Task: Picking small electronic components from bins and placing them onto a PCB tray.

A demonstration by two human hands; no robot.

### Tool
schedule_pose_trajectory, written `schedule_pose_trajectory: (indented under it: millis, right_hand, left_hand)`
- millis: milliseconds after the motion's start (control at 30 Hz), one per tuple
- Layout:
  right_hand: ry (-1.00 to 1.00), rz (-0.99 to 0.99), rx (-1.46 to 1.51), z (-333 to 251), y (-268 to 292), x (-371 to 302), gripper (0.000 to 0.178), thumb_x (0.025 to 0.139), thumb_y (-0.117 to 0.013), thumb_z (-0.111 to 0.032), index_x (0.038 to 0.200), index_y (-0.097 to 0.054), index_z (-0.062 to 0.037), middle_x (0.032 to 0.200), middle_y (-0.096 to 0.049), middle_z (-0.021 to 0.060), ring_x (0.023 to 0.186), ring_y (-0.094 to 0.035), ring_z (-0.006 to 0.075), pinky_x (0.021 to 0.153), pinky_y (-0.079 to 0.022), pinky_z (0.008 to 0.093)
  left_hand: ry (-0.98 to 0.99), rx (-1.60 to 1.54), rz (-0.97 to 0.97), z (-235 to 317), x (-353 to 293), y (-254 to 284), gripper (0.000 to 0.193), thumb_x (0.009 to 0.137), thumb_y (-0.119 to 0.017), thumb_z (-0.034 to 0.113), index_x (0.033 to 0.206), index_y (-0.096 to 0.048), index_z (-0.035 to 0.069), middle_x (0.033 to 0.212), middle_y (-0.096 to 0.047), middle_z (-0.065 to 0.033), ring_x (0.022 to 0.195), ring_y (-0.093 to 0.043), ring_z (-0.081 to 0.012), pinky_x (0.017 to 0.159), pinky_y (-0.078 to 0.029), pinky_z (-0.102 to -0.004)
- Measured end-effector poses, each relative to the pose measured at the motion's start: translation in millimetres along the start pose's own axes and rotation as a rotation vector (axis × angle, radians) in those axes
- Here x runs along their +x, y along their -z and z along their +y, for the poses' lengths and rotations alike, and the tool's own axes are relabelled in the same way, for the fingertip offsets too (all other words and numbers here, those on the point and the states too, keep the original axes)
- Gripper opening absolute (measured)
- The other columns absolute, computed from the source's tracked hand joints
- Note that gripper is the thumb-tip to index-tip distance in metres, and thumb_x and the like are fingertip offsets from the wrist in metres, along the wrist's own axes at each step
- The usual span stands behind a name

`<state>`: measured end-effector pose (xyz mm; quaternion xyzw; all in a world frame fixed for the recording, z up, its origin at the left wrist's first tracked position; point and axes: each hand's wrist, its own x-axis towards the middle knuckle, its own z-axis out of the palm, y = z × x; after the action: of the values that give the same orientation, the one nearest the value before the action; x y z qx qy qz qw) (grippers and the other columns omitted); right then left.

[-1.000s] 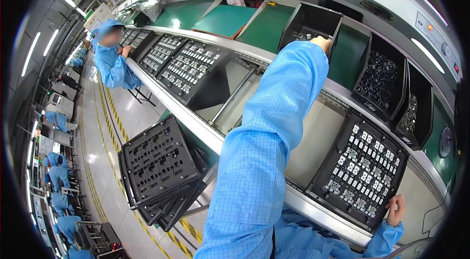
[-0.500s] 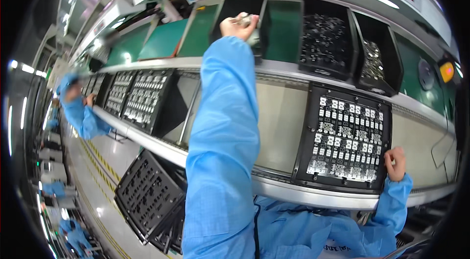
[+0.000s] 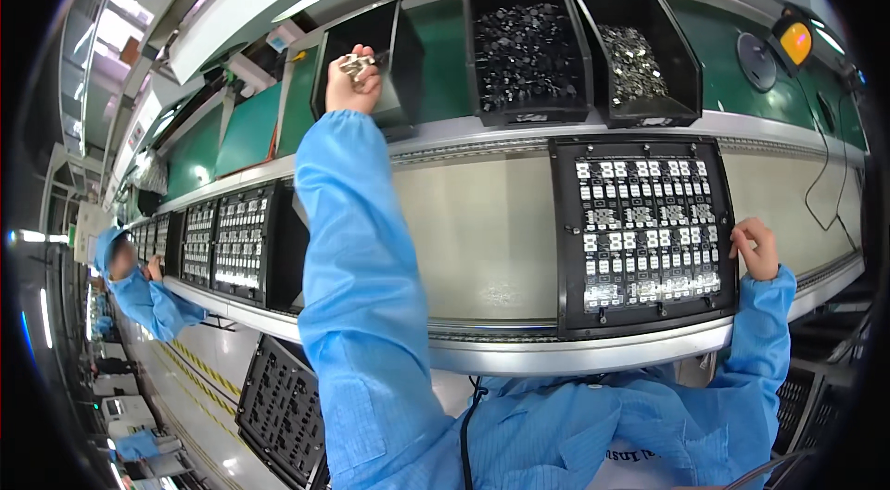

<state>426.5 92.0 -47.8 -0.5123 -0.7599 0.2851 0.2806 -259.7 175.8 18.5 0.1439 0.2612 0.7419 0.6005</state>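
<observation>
Left hand [image 3: 350, 94], 11 o'clock, curled round shiny bits [image 3: 354, 66] by black bin [image 3: 373, 28]. Bits likely light, hard, slippery; pinch edges. Right hand [image 3: 758, 251], 3 o'clock, half curled at tray [image 3: 568, 244] edge; grip unclear.

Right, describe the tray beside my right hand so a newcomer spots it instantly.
Start with the long pale conveyor. On it, beside your right hand, lies a squarish black tray with rows of white pieces. Unlike the filled trays farther left, which sit side by side, it stands apart.
</observation>
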Motion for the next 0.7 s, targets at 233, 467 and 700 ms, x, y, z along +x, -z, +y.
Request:
schedule_pose_trajectory:
  millis: [233,467,700]
  right_hand:
    - [0.160,0.021,0.090,-54,40,5,0.015,0.089,-0.054,-0.010,0.078,-0.056,0.0010,0.070,-0.058,0.0087,0.068,-0.055,0.0176,0.067,-0.043,0.0295]
    - [0.451,-0.319,0.592,-174,-33,42,0.022,0.085,-0.057,-0.009,0.103,-0.057,0.0052,0.102,-0.061,0.0184,0.098,-0.057,0.0281,0.087,-0.043,0.0387]
    - [0.441,-0.623,0.637,-178,-82,46,0.037,0.084,-0.066,-0.005,0.119,-0.058,-0.0004,0.111,-0.062,0.0131,0.098,-0.060,0.0216,0.084,-0.048,0.0333]
  left_hand:
    - [0.266,0.192,-0.342,-72,-117,-90,0.031,0.098,-0.039,0.040,0.096,-0.053,0.012,0.083,-0.053,-0.0028,0.047,-0.037,-0.0071,0.037,-0.025,-0.0203]
    - [0.795,0.435,-0.608,-201,-222,-107,0.052,0.096,-0.034,0.055,0.091,-0.053,0.007,0.074,-0.060,-0.0124,0.052,-0.045,-0.0109,0.038,-0.028,-0.0207]
    - [0.908,0.456,-0.578,-227,-241,-117,0.052,0.097,-0.034,0.053,0.092,-0.051,0.004,0.075,-0.060,-0.0144,0.049,-0.046,-0.0101,0.039,-0.032,-0.0205]
